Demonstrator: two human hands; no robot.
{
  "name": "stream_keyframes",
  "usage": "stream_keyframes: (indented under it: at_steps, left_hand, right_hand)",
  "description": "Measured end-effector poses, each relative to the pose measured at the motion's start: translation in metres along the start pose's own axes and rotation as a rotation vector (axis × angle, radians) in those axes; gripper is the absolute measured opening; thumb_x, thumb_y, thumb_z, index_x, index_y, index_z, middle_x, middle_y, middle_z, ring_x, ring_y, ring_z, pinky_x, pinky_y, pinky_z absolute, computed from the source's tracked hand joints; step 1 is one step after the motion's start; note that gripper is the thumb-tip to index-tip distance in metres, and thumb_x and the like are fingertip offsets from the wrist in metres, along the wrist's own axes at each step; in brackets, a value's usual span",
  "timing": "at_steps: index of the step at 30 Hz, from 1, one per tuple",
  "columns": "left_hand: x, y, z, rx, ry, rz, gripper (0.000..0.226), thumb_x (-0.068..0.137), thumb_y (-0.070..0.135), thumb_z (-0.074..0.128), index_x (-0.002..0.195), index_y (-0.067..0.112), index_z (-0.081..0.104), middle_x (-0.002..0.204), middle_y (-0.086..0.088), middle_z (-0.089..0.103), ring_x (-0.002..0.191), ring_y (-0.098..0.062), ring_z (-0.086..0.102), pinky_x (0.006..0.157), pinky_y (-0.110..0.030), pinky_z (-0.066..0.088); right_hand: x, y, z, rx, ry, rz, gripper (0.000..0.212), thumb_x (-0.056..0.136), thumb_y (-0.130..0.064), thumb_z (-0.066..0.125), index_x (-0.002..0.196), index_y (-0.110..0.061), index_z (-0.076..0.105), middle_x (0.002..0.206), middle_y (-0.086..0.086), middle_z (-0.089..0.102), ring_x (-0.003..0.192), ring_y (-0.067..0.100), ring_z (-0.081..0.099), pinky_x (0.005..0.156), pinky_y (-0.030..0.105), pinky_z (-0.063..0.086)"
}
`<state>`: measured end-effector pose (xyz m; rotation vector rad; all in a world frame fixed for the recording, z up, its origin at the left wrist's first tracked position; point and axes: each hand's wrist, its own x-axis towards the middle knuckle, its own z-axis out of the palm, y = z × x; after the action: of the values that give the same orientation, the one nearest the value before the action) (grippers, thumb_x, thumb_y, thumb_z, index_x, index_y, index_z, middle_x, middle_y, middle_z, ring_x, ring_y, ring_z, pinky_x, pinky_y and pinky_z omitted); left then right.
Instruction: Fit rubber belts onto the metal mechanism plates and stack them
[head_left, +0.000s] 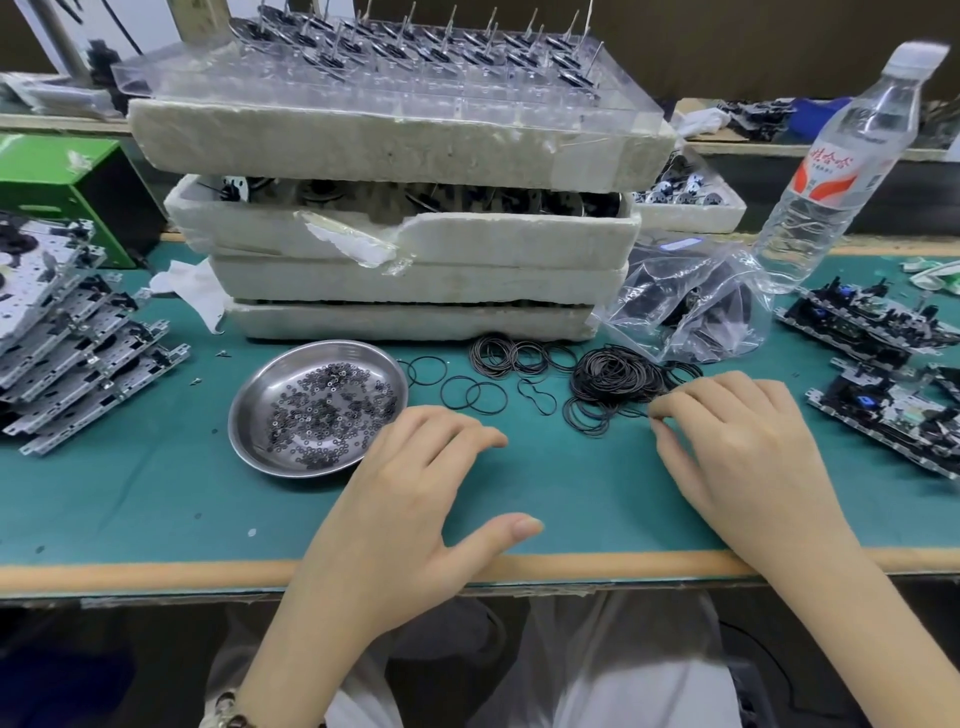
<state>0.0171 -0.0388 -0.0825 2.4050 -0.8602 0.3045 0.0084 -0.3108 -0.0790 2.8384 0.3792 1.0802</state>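
Far-right bottle (802, 234) has an unreadable red label (826, 179); steel dish (244, 415) holds tiny washers (327, 410). Right hand (737, 447) pinches a belt (636, 413), left hand (410, 499) rests flat, empty.

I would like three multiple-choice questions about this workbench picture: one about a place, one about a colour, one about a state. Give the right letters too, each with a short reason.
1. Where does the steel bowl stand?
A. right of the pile of rubber belts
B. left of the pile
C. on top of the pile

2. What colour is the table mat?
A. red
B. white
C. teal green

3. How is the left hand?
A. open, resting on the mat, holding nothing
B. gripping the bowl
C. reaching into the pile

Answers:
1 B: the bowl sits on the mat with the pile to its right.
2 C: teal green shows all around the bowl.
3 A: its fingers lie relaxed on the mat, beside the bowl.
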Motion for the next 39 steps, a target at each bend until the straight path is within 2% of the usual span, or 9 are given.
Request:
stream_keyframes:
  at_steps: [7,11,13,17,22,25,29,34,39]
  left_hand:
    - [0.000,0.000,0.000,0.009,-0.002,-0.002,0.059,0.091,0.064,0.046,0.117,0.014,0.066,0.113,0.008,0.060,0.113,-0.014,0.051,0.099,-0.032,0.040]
    - [0.000,0.001,-0.001,0.010,0.003,0.001,0.059,0.091,0.063,0.047,0.116,0.013,0.067,0.112,0.007,0.061,0.112,-0.015,0.052,0.099,-0.032,0.040]
    - [0.000,0.002,-0.001,0.007,0.004,-0.002,0.059,0.091,0.063,0.047,0.116,0.013,0.067,0.112,0.007,0.061,0.112,-0.015,0.052,0.099,-0.033,0.041]
    - [0.000,0.001,-0.001,0.003,0.002,-0.008,0.059,0.091,0.063,0.047,0.116,0.014,0.067,0.112,0.008,0.061,0.113,-0.015,0.052,0.099,-0.033,0.042]
    - [-0.001,0.001,0.000,-0.010,0.005,-0.005,0.058,0.091,0.063,0.047,0.116,0.014,0.067,0.111,0.008,0.061,0.112,-0.014,0.052,0.099,-0.034,0.043]
    - [-0.001,0.001,0.000,-0.015,0.007,-0.007,0.057,0.092,0.062,0.048,0.115,0.014,0.067,0.112,0.008,0.061,0.112,-0.014,0.052,0.100,-0.034,0.043]
    - [0.001,-0.001,0.000,-0.083,0.056,-0.030,0.045,0.094,0.053,0.051,0.111,0.016,0.069,0.108,0.010,0.063,0.109,-0.012,0.053,0.099,-0.027,0.040]
    - [0.013,0.003,0.004,-0.289,0.248,-0.154,0.012,0.092,0.033,0.065,0.095,0.025,0.075,0.085,0.017,0.064,0.080,-0.007,0.052,0.077,-0.015,0.039]
    - [0.019,0.013,0.014,-0.409,0.264,-0.206,0.009,0.087,0.032,0.071,0.092,0.027,0.076,0.079,0.015,0.063,0.069,-0.008,0.048,0.066,-0.013,0.033]
  right_hand:
    - [-0.002,-0.009,-0.014,0.300,0.073,0.307,0.004,0.078,-0.012,0.066,0.077,-0.012,0.070,0.078,-0.001,0.067,0.078,0.026,0.060,0.073,0.042,0.047]
    - [-0.004,-0.012,-0.016,0.526,0.068,0.516,0.015,0.078,-0.001,0.075,0.080,-0.015,0.071,0.079,-0.005,0.068,0.077,0.018,0.059,0.076,0.018,0.042]
    - [-0.003,-0.014,-0.018,0.673,0.065,0.607,0.015,0.080,-0.006,0.076,0.080,-0.022,0.074,0.078,-0.009,0.070,0.077,0.011,0.061,0.075,0.014,0.042]
    - [-0.002,-0.018,-0.015,0.830,0.046,0.741,0.018,0.082,-0.017,0.075,0.077,-0.034,0.073,0.082,-0.019,0.072,0.074,0.008,0.063,0.076,0.025,0.049]
    - [-0.001,-0.024,-0.012,0.941,0.041,0.806,0.023,0.081,-0.012,0.076,0.072,-0.033,0.076,0.076,-0.013,0.074,0.068,0.003,0.063,0.071,0.021,0.050]
    - [0.001,-0.028,-0.011,1.061,0.039,0.885,0.016,0.080,-0.008,0.076,0.075,-0.023,0.078,0.074,-0.004,0.075,0.071,0.012,0.069,0.074,0.027,0.055]
    - [0.005,-0.044,-0.014,1.230,-0.018,0.876,0.012,0.082,-0.005,0.073,0.077,-0.015,0.076,0.073,0.003,0.075,0.070,0.013,0.072,0.073,0.020,0.056]
    - [0.013,-0.076,-0.012,1.354,-0.065,0.801,0.015,0.084,-0.003,0.071,0.078,-0.016,0.074,0.073,0.002,0.075,0.071,0.012,0.072,0.071,0.018,0.055]
    - [0.019,-0.091,-0.010,1.319,-0.058,0.720,0.016,0.084,-0.005,0.072,0.079,-0.020,0.073,0.077,-0.001,0.074,0.074,0.017,0.070,0.073,0.025,0.056]
